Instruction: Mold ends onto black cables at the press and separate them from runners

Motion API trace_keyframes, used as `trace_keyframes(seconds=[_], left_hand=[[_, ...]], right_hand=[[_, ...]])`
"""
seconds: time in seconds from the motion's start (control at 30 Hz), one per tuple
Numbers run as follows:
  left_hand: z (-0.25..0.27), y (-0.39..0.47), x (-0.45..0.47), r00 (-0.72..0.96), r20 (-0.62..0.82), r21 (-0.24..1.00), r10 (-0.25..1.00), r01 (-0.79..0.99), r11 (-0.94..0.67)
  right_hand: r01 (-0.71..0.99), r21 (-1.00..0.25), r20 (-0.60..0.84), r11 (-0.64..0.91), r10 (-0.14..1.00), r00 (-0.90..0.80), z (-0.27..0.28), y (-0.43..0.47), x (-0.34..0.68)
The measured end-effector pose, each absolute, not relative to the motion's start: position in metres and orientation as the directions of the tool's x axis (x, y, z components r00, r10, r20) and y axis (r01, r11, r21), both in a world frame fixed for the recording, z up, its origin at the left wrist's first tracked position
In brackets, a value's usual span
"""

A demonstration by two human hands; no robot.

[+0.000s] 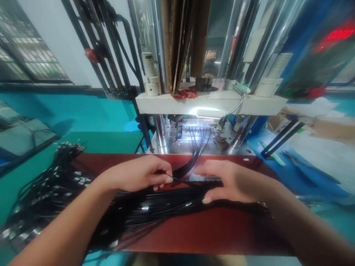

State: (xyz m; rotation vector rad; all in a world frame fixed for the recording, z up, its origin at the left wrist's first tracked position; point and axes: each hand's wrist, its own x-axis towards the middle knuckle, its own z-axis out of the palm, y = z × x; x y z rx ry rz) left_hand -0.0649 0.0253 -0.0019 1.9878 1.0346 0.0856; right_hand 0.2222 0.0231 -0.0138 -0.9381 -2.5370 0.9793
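Observation:
My left hand (148,173) is closed in a pinch, thumb against fingers, on one thin black cable (181,180) that runs off to the right. My right hand (224,181) has its thumb and fingers apart, over the right part of a thick bundle of black cables (163,201). Its thumb tip is at the bundle's upper side. A narrow metal bar fixture (203,178) lies between the two hands, partly hidden behind the right fingers. Small pale connectors (81,180) show among the cables at the left.
A press with a white crosshead (172,105) and steel columns stands beyond the red-brown board (199,231). In its lit mold (194,132) sit several cable ends, their cables trailing toward me. Red-handled scissors (185,94) rest on the crosshead. Pliers (310,166) lie at the right.

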Motion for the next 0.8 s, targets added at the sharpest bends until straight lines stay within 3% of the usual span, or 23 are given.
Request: trace_keyframes(seconds=[0.1,0.2,0.3,0.37,0.5,0.6,0.8], left_hand=[[-0.010,0.030,-0.068,0.621,-0.342,0.820,0.706,0.564,-0.099],[-0.023,0.029,-0.068,0.588,-0.342,0.843,0.733,0.536,-0.036],[-0.029,0.026,-0.064,0.611,-0.292,0.805,0.736,0.573,-0.156],[-0.032,0.025,-0.061,0.643,-0.253,0.756,0.722,0.598,-0.267],[-0.038,0.025,-0.059,0.671,-0.237,0.676,0.703,0.634,-0.377],[-0.042,0.024,-0.059,0.699,-0.210,0.685,0.684,0.604,-0.407],[-0.039,0.024,-0.061,0.682,-0.214,0.694,0.699,0.609,-0.383]], right_hand=[[0.528,-0.693,-0.101,0.490,0.659,-0.745,-0.021,0.035,0.206],[0.548,-0.647,-0.039,0.530,0.695,-0.718,-0.032,0.032,0.202],[0.512,-0.600,0.091,0.615,0.688,-0.720,-0.031,0.025,0.205],[0.506,-0.599,0.103,0.621,0.687,-0.720,-0.028,0.023,0.208],[0.556,-0.584,-0.074,0.591,0.643,-0.762,-0.027,0.021,0.216],[0.627,-0.547,-0.192,0.555,0.646,-0.739,-0.030,0.019,0.225],[0.747,-0.426,-0.110,0.510,0.790,-0.603,-0.027,0.025,0.242]])
